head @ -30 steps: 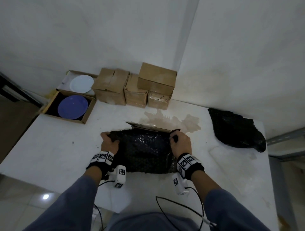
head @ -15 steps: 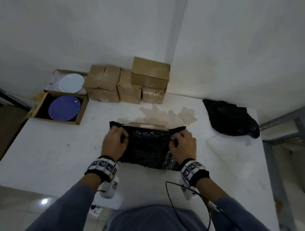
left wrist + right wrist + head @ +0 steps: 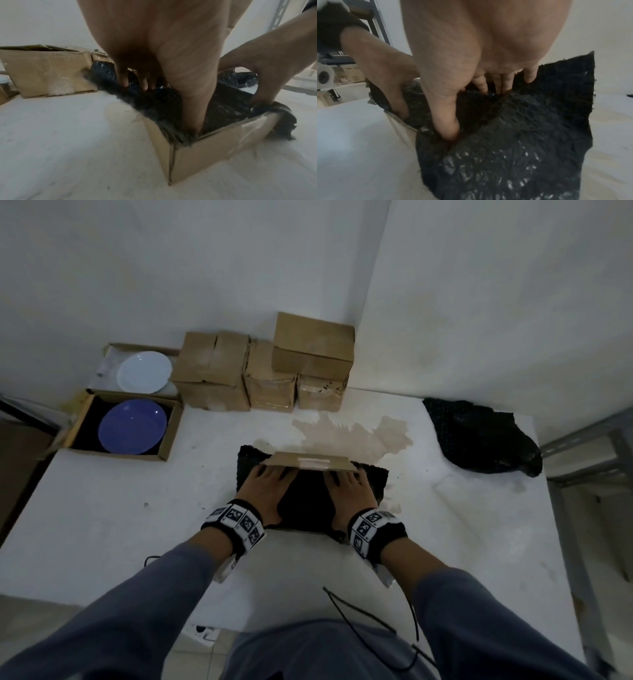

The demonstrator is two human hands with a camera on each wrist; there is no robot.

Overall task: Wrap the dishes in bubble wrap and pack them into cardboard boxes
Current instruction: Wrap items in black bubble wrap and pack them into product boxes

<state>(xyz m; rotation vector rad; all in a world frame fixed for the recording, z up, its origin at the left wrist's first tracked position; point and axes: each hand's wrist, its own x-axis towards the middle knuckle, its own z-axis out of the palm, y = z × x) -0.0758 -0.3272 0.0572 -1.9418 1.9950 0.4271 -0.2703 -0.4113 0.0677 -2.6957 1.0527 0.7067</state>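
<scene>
An open cardboard box [image 3: 310,463] stands mid-table, lined with black bubble wrap [image 3: 308,505]; whatever the wrap covers is hidden. My left hand [image 3: 265,489] and right hand [image 3: 349,491] lie side by side inside it, fingers straight, pressing the wrap down. In the left wrist view the left hand [image 3: 171,81] pushes its thumb into the near corner of the box [image 3: 205,148]. In the right wrist view the right hand [image 3: 453,94] presses into the wrap [image 3: 522,148], which spills over the box's right side.
A blue plate [image 3: 133,426] lies in an open box at the far left, a white plate [image 3: 144,371] in a box behind it. Closed cardboard boxes [image 3: 267,371] are stacked against the wall. A spare heap of black wrap [image 3: 479,436] lies far right, by a metal frame [image 3: 582,440].
Both hands let go of the wrap's side edges, moved forward and flattened out, pushing the wrap down into the box. The camera has tilted closer over the table.
</scene>
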